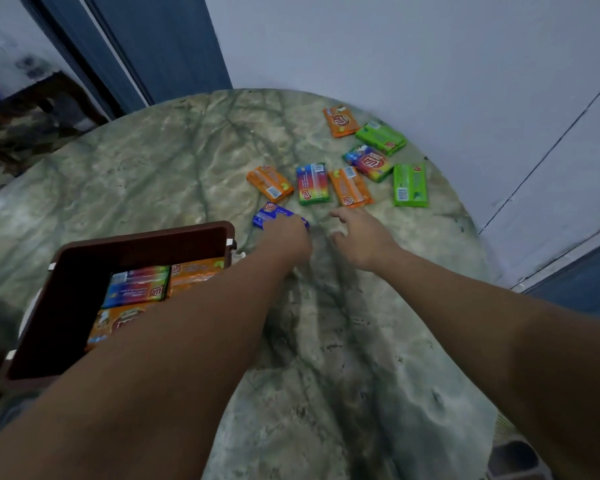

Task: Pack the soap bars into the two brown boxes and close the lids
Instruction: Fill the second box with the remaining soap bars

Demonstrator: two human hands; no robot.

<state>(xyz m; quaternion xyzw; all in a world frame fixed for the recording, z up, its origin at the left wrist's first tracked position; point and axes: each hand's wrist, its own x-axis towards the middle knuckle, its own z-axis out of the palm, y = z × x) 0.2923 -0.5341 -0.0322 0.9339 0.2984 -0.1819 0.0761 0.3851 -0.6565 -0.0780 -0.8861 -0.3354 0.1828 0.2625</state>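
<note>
A brown box (146, 239) stands open at the left of the round table, with a rainbow soap bar (137, 285) and orange bars (194, 271) inside. My left hand (286, 239) reaches over a blue soap bar (272, 213) and grips its near end. My right hand (357, 233) hovers with relaxed fingers just short of an orange bar (350, 187). Beyond lie another orange bar (270, 182), a rainbow bar (312, 184), green bars (410, 185) (381, 137), a second rainbow bar (368, 162) and a far orange bar (341, 121). Only one box is in view.
The marble-patterned table (153, 168) curves away at the back and right, close to a pale wall (430, 64). A blue door frame (160, 46) stands behind. A dark object (516, 460) sits low at the bottom right edge.
</note>
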